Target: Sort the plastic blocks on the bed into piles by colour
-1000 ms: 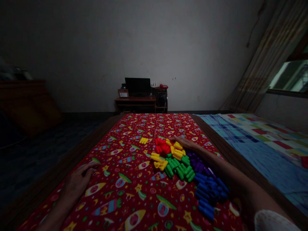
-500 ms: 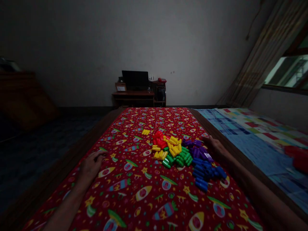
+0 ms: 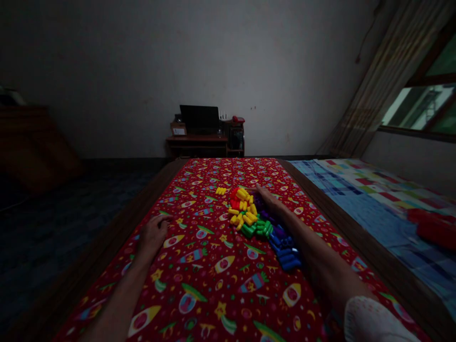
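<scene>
Glossy plastic pieces lie heaped on a red patterned cloth (image 3: 228, 285): red (image 3: 234, 198), yellow (image 3: 248, 217), green (image 3: 264, 229), purple (image 3: 280, 231) and blue (image 3: 288, 259). A small yellow piece (image 3: 220, 191) lies apart at the heap's far left. My right hand (image 3: 268, 197) rests along the right side of the heap, fingers extended, its forearm beside the purple and blue pieces. Left of the heap, my left hand (image 3: 155, 232) rests on the cloth with loosely curled fingers, apart from one another, and holds nothing.
A dark monitor (image 3: 199, 118) and a box (image 3: 178, 128) stand on a desk (image 3: 196, 139) by the far wall. To the right is a bed surface with blue checked cloth (image 3: 342, 194) and a red item (image 3: 436, 230). A curtain (image 3: 370, 90) hangs by the window.
My right hand has moved left against the heap, and the pieces are bunched closer together, with the purple and blue ones shifted left. My left hand appears slightly further right and up.
</scene>
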Motion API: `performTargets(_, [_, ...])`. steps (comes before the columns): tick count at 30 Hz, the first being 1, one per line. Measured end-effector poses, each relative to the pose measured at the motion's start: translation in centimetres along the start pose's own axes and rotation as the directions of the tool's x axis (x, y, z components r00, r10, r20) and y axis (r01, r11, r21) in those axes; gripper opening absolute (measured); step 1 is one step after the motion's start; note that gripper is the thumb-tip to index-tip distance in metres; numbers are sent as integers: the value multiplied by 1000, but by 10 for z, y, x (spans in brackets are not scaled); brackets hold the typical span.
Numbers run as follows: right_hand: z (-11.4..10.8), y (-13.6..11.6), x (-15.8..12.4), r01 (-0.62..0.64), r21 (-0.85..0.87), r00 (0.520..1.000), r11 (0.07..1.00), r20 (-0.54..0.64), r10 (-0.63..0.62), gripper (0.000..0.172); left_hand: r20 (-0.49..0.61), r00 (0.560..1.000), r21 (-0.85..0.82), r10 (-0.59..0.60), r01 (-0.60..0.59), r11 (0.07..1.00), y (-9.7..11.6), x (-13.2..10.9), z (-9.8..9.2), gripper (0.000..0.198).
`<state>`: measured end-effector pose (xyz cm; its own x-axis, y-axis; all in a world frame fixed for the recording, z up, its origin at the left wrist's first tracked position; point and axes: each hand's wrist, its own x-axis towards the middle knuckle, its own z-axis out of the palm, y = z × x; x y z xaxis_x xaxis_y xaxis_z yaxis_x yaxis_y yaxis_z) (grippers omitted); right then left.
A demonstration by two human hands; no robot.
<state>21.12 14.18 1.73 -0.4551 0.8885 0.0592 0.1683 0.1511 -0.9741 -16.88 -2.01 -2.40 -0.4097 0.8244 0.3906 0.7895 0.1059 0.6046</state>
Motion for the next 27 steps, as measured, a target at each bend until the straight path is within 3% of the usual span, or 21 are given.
performTargets(3, [43, -25, 9, 61, -14, 994, 998, 94, -60, 82, -2, 1000, -26, -8, 8, 1000, -2, 1, 2, 30])
performTargets(5, [58, -45, 9, 153, -8, 972, 988, 180, -149, 85, 0, 1000, -32, -1, 1, 999, -3, 1, 3, 31])
performTargets(7, [52, -61, -1, 240, -40, 954, 970, 195, -229, 85, 11, 1000, -33, 9, -9, 999, -4, 0, 3, 32])
performTargets(9, [27, -66, -25, 278, -125, 958, 953, 107, -265, 81, 19, 1000, -40, 22, -21, 999, -5, -1, 3, 33])
performTargets(12, [-22, -44, -90, 194, -342, 956, 920, -146, -256, 66, 1, 1000, -39, 29, -29, 999, -4, -1, 4, 31])
performTargets(15, [-53, 6, -168, 38, -461, 941, 887, -283, -188, 62, -17, 1000, -18, 1, -1, 1000, -2, 0, 5, 33])
performTargets(17, [-55, 36, -207, -32, -505, 945, 862, -296, -139, 67, -13, 1000, -7, -21, 21, 1000, 1, -1, 5, 33])
performTargets(19, [-46, 54, -228, -30, -550, 972, 834, -212, -105, 76, -11, 999, 1, -42, 42, 999, 3, -1, 4, 31])
performTargets(21, [-31, 56, -227, 25, -568, 988, 823, -110, -106, 83, -8, 998, 2, -62, 62, 998, 6, -3, 1, 30])
performTargets(23, [-12, 49, -209, 88, -552, 988, 829, -59, -144, 83, 5, 998, 0, -70, 70, 998, 9, -4, -1, 30])
performTargets(27, [26, 29, -146, 112, -479, 972, 871, -130, -197, 79, 1, 998, 1, -62, 62, 998, 10, -4, -2, 30])
